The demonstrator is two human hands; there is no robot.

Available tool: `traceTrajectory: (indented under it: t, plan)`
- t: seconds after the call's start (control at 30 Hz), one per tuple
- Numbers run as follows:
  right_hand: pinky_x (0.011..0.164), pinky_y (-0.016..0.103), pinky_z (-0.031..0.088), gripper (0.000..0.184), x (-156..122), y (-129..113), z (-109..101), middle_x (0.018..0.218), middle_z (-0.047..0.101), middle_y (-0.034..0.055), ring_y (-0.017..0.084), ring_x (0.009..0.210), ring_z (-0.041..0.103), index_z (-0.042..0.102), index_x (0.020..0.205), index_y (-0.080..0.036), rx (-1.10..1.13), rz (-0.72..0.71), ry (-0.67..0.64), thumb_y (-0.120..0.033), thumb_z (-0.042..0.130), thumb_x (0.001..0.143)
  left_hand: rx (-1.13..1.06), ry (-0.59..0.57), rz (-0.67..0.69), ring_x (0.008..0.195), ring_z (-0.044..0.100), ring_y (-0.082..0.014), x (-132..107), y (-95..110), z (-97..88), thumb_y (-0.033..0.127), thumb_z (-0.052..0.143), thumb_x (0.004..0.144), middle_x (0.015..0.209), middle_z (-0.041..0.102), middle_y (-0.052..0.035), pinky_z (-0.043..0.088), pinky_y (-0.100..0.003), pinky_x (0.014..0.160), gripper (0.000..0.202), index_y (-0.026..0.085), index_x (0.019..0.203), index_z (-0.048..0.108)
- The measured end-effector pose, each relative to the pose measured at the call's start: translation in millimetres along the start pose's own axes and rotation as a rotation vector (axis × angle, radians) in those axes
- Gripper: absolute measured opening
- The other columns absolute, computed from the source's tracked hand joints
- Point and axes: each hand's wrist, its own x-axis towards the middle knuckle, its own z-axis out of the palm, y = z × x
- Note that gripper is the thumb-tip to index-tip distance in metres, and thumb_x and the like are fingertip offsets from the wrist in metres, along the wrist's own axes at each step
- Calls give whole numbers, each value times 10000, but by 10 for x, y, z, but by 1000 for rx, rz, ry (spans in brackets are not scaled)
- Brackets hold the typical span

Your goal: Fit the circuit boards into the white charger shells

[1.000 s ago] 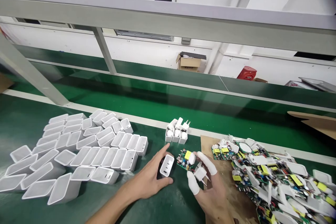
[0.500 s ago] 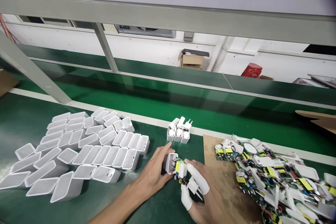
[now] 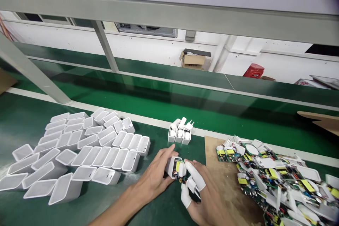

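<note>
Low in the middle of the head view, my left hand (image 3: 159, 169) is closed around a white plastic charger housing (image 3: 171, 167), its open end turned to the right. My right hand (image 3: 198, 190) wears white finger cots on thumb and forefinger. It grips a circuit board assembly (image 3: 181, 170) with a yellow-wrapped part and a white plug piece (image 3: 191, 184) with pins. The board's left end sits in the mouth of the housing; how deep it goes is hidden. Beyond my hands stand three filled housings (image 3: 179, 135) with white plug parts on top.
Many open white housings (image 3: 109, 157) stand in rows on the green table (image 3: 127, 196) at left. On the right, a heap of circuit board assemblies (image 3: 278, 176) covers a brown board (image 3: 219, 183). A green conveyor belt (image 3: 148, 99) runs behind, under a grey metal frame (image 3: 169, 16).
My right hand has moved slightly left and up, bringing the circuit board further into the mouth of the housing. My left hand keeps its hold on the housing.
</note>
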Motion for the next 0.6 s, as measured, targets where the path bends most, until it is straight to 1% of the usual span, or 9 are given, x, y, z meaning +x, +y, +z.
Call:
traceTrajectory:
  t: [0.2,0.37,0.5,0.6]
  plan:
    - [862,458,676,655,-20,-21,27,1208,761,130,311,1080,756,436,1549,-176,-17,32,9,-125,536,905,-9,9,3,1342,537,-297,6,15,5,50,608,968,1417,568,-136,512,-528,1128,931,350,1680,89]
    - [844,444,670,619,-26,-13,48,1181,770,109,300,1032,756,490,1522,-187,-17,45,49,-139,535,906,-4,12,2,1348,540,-301,0,19,4,41,616,955,1409,580,-130,524,-521,1120,947,362,1679,97]
    - [850,426,664,632,-35,-4,63,1199,764,105,287,1051,751,479,1536,-189,12,44,39,-123,531,909,-1,0,-9,1356,534,-294,-3,17,-1,46,617,960,1426,563,-131,519,-514,1128,946,360,1680,90]
    - [843,429,659,606,-39,-18,82,1179,765,103,292,1039,755,499,1528,-216,21,74,61,-146,529,927,7,-2,-2,1366,526,-292,0,25,-2,56,615,966,1426,569,-129,523,-502,1125,939,357,1681,87]
